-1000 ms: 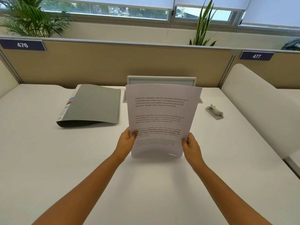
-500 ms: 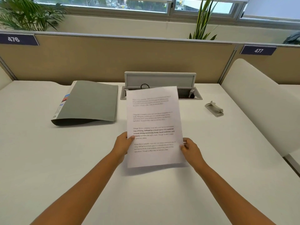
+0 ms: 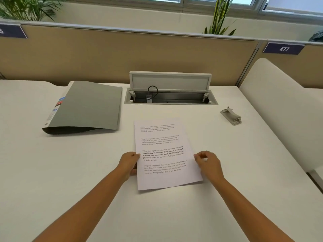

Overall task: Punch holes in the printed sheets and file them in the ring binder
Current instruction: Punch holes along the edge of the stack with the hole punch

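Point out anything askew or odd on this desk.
The printed sheets lie slightly skewed between both hands. The binder is closed, its cover bowed up. The desk's cable hatch stands open. Nothing is spilled or damaged.

Printed sheets (image 3: 164, 154) lie flat on white desk (image 3: 70, 172), centre of frame, slightly askew. Left hand (image 3: 128, 163) grips left edge, thumb on top, fingers under. Right hand (image 3: 208, 163) at right edge, fingers curled; actual grip hard to tell. Grey ring binder (image 3: 87, 106) closed, left of centre, well apart from sheets. Hole punch (image 3: 231, 116) right of centre, near curved white divider (image 3: 279, 110). Cable tray (image 3: 171, 97) above sheets, lid raised, black cable inside. Plants (image 3: 221, 16) along top. Plate "477" (image 3: 284, 48) upper right.
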The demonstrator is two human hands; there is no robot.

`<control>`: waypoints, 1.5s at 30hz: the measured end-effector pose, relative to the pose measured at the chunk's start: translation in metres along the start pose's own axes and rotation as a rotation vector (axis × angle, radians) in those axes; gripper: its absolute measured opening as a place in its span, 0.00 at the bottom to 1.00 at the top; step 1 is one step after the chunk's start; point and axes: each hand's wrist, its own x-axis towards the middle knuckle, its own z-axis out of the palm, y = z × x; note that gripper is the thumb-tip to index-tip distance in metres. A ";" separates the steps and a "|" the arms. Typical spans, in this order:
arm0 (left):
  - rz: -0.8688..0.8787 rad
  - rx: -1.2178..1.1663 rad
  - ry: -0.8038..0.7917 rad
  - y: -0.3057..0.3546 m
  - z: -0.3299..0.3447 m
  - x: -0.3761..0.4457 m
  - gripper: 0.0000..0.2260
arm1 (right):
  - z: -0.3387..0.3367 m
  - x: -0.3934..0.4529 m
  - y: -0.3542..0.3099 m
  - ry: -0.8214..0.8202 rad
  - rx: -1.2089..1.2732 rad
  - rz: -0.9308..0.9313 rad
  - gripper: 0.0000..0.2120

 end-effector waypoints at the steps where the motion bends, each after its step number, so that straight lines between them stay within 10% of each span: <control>1: -0.004 -0.001 0.006 0.001 0.001 0.002 0.08 | -0.004 0.005 0.000 0.063 -0.011 -0.019 0.09; 18: 0.001 0.043 0.077 0.002 0.011 0.024 0.15 | -0.090 0.184 0.002 0.366 -0.343 0.029 0.21; 31: -0.025 -0.030 0.051 0.001 0.009 0.030 0.14 | -0.099 0.244 0.009 0.272 -0.491 0.093 0.19; 45: -0.011 0.012 0.043 -0.005 0.012 0.022 0.12 | -0.103 0.190 0.003 0.036 -0.087 0.180 0.22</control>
